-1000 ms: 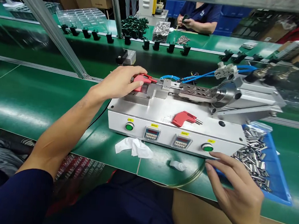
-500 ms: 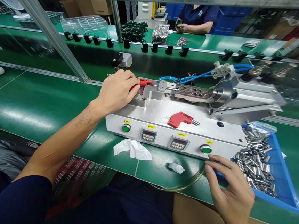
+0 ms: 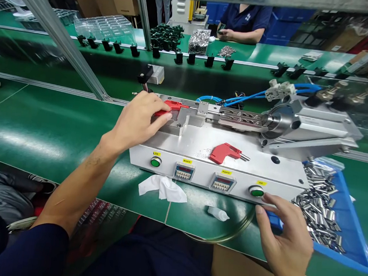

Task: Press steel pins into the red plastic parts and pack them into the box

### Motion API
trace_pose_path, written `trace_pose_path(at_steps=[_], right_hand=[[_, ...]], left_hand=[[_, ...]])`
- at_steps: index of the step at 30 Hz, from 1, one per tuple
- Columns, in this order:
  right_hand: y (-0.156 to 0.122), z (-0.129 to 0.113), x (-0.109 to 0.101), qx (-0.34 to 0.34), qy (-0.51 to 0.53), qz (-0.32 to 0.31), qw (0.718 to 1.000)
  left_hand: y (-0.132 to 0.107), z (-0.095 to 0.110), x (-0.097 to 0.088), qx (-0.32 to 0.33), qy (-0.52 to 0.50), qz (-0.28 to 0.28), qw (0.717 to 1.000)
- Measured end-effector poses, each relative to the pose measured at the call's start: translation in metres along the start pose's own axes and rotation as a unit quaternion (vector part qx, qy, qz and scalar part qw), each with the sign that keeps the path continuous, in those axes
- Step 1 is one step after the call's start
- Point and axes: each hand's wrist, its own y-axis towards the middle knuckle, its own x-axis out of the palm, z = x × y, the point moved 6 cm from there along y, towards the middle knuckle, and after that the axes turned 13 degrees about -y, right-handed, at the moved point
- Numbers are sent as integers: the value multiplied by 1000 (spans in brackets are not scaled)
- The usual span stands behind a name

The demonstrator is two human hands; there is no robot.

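My left hand [image 3: 137, 119] is on a red pistol-shaped plastic part [image 3: 175, 106] that lies in the metal fixture [image 3: 181, 129] at the left end of a bench machine [image 3: 196, 141]. Thumb and fingertips close on its rear end, partly hiding it. From the part's front, a thin metal rod runs towards the machine's slide. A second red pistol-shaped part [image 3: 224, 153] with metal pins lies loose on the machine's top plate. By the right green button [image 3: 256, 191] hovers my right hand [image 3: 286, 237], holding nothing, thumb and fingers apart; whether a fingertip touches the button's rim is unclear.
A blue tray [image 3: 358, 230] of small metal tubes stands at the right. In front of the machine lie a white cloth [image 3: 163, 188] and a small white bottle [image 3: 218, 213]. Behind are blue air hoses [image 3: 245, 98] and a person [image 3: 243, 25] at another bench.
My left hand has drawn back slightly to the left, showing more of the red part. My right hand's fingertips have come nearer the green button. The view has shifted a little.
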Motion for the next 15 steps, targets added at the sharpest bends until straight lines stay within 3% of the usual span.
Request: trace_pose_path(at_steps=[2,7,10,15], right_hand=[[-3,0,3,-8,-8,-18,1000],[-4,2,8,7,-5,-46,999],[12,7,9,15,-7,-82,997],[38,14,9,3,10,-184,983]], left_hand=[[-18,8,2,21,-15,29,999],[-101,25,17,87,-12,151,985],[-124,23,31,102,1,92,991],[-115,23,28,91,-24,-23,995]])
